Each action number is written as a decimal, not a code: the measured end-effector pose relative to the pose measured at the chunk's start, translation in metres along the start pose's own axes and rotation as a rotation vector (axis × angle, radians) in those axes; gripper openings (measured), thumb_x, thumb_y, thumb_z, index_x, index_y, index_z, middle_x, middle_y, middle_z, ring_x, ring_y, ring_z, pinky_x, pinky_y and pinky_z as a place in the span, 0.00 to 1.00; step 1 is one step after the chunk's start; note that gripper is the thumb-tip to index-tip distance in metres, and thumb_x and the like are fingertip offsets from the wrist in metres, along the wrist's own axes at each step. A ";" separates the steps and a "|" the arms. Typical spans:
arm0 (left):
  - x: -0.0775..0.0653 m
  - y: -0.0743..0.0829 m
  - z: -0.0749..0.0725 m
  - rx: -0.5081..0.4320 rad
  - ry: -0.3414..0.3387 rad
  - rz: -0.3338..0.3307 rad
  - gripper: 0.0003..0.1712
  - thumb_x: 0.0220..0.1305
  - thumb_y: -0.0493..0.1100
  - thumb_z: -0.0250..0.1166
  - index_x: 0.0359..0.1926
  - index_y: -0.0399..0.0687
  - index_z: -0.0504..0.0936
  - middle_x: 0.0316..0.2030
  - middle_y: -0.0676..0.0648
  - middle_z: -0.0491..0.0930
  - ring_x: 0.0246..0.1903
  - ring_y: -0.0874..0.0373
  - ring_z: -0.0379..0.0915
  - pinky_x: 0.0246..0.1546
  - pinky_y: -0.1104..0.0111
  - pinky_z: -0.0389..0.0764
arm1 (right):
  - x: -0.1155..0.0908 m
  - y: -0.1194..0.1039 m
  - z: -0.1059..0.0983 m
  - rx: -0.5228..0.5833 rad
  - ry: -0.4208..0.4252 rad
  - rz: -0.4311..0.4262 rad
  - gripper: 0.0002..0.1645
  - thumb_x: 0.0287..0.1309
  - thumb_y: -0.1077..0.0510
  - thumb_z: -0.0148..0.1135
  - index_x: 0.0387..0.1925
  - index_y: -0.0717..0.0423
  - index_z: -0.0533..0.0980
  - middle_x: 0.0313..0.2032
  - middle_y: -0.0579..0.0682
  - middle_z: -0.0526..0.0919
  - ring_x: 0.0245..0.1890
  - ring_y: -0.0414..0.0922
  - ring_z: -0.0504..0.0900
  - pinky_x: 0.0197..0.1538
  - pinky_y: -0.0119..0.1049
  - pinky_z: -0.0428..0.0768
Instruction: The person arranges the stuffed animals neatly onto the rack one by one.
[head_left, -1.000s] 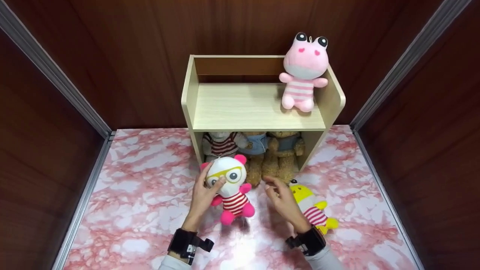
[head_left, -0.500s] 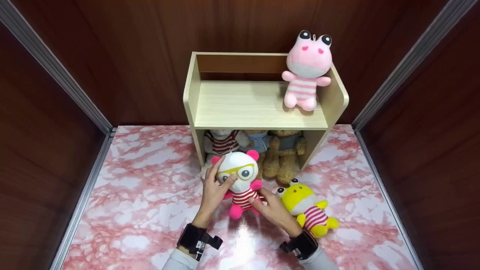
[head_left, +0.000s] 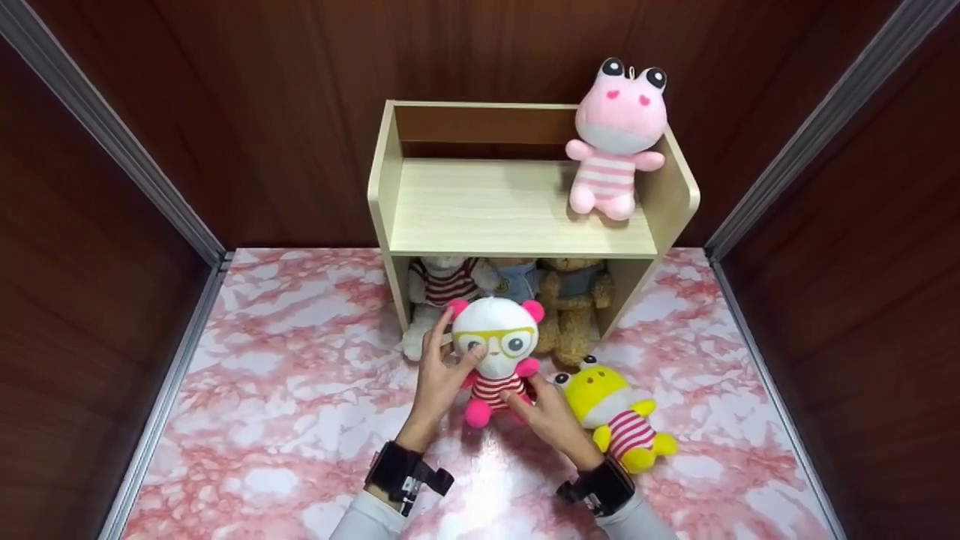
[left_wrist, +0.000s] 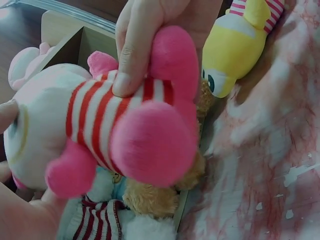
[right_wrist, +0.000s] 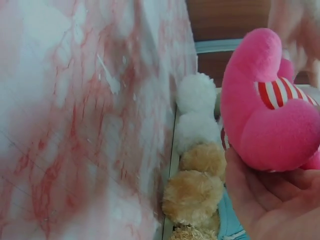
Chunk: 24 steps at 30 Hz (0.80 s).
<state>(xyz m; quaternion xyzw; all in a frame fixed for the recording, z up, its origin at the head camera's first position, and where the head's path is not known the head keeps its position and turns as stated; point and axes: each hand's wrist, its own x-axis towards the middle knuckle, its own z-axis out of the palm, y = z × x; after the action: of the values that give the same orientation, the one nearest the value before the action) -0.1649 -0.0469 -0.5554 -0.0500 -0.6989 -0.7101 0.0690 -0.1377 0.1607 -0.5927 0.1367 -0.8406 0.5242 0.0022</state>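
A plush panda (head_left: pixel 496 337) with pink ears, yellow glasses and a red-striped body is held up in front of the small wooden shelf (head_left: pixel 517 206). My left hand (head_left: pixel 441 375) grips its head from the left, thumb on the face beside one eye. At the lower body, my right hand (head_left: pixel 551 416) pinches the striped belly, as the thumb in the left wrist view shows. The fingers behind the toy are partly hidden. Close to my right hand, a yellow plush frog (head_left: pixel 611 412) lies on its back on the floor.
A pink plush frog (head_left: pixel 616 142) sits at the right end of the upper shelf. Below it, several teddy bears (head_left: pixel 574 307) sit side by side in the lower compartment, partly hidden. Dark wooden walls (head_left: pixel 315 135) enclose the pink marbled floor (head_left: pixel 285 420).
My right hand has come in from the right and taken hold of the panda's lower body. The panda has shifted right and slightly up, turning more upright. The head view has tilted slightly.
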 end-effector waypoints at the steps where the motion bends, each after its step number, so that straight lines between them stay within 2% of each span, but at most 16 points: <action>1: 0.000 -0.001 0.000 -0.041 -0.008 -0.007 0.42 0.70 0.41 0.68 0.80 0.48 0.59 0.70 0.35 0.60 0.61 0.36 0.72 0.54 0.54 0.82 | 0.000 0.000 0.000 0.019 0.016 0.002 0.19 0.67 0.52 0.69 0.51 0.61 0.79 0.35 0.49 0.87 0.30 0.42 0.85 0.36 0.34 0.85; 3: -0.001 -0.003 -0.002 -0.101 -0.018 -0.014 0.41 0.73 0.40 0.63 0.80 0.44 0.55 0.71 0.34 0.58 0.63 0.37 0.71 0.57 0.56 0.80 | -0.001 -0.011 -0.001 0.039 0.044 0.016 0.15 0.67 0.57 0.69 0.48 0.64 0.79 0.31 0.50 0.86 0.24 0.41 0.83 0.30 0.32 0.83; 5: -0.001 -0.005 -0.004 -0.152 -0.018 -0.018 0.38 0.76 0.39 0.59 0.80 0.40 0.54 0.71 0.32 0.58 0.63 0.39 0.71 0.59 0.53 0.80 | -0.003 -0.024 -0.003 0.063 0.063 0.038 0.11 0.66 0.62 0.69 0.45 0.66 0.79 0.31 0.52 0.85 0.23 0.40 0.82 0.28 0.31 0.82; 9: -0.003 -0.011 -0.010 -0.183 0.009 -0.003 0.32 0.78 0.37 0.54 0.77 0.34 0.57 0.67 0.27 0.59 0.59 0.42 0.74 0.57 0.48 0.81 | -0.006 -0.045 -0.009 0.100 0.082 0.049 0.08 0.66 0.67 0.67 0.44 0.68 0.78 0.31 0.56 0.84 0.23 0.40 0.81 0.28 0.31 0.82; 11: -0.003 -0.014 -0.013 -0.166 0.024 0.000 0.31 0.78 0.37 0.54 0.76 0.33 0.59 0.67 0.26 0.59 0.57 0.44 0.75 0.54 0.46 0.82 | -0.005 -0.044 -0.012 0.113 0.099 0.034 0.09 0.67 0.68 0.66 0.45 0.69 0.77 0.32 0.57 0.84 0.23 0.41 0.81 0.28 0.31 0.83; 13: -0.004 -0.017 -0.017 -0.141 0.037 -0.011 0.30 0.79 0.37 0.54 0.76 0.33 0.60 0.66 0.28 0.60 0.55 0.44 0.76 0.52 0.51 0.84 | -0.004 -0.039 -0.012 0.112 0.125 0.020 0.10 0.67 0.68 0.65 0.48 0.68 0.77 0.33 0.58 0.84 0.25 0.43 0.81 0.28 0.32 0.83; 17: -0.006 -0.024 -0.024 -0.097 0.064 -0.043 0.28 0.79 0.37 0.54 0.74 0.33 0.62 0.65 0.29 0.62 0.57 0.40 0.75 0.49 0.54 0.85 | -0.002 -0.028 -0.015 0.078 0.175 0.008 0.15 0.67 0.68 0.65 0.53 0.68 0.75 0.39 0.59 0.85 0.33 0.44 0.83 0.35 0.33 0.84; 20: -0.007 -0.030 -0.028 -0.084 0.078 -0.060 0.27 0.79 0.36 0.55 0.73 0.31 0.63 0.65 0.28 0.62 0.58 0.37 0.74 0.49 0.51 0.85 | -0.001 -0.028 -0.020 0.064 0.199 -0.006 0.18 0.66 0.68 0.65 0.56 0.68 0.74 0.44 0.59 0.84 0.41 0.45 0.82 0.43 0.33 0.84; 24: -0.007 -0.035 -0.034 -0.072 0.077 -0.056 0.26 0.79 0.36 0.55 0.72 0.30 0.64 0.65 0.27 0.63 0.55 0.43 0.76 0.49 0.48 0.85 | 0.002 -0.038 -0.027 0.102 0.226 -0.040 0.20 0.65 0.71 0.64 0.56 0.71 0.73 0.47 0.62 0.84 0.44 0.46 0.82 0.48 0.33 0.82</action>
<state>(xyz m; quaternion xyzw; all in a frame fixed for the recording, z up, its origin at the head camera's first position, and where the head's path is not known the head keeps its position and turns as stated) -0.1634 -0.0799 -0.5917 -0.0057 -0.6710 -0.7377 0.0741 -0.1345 0.1688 -0.5471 0.0935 -0.8043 0.5781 0.1007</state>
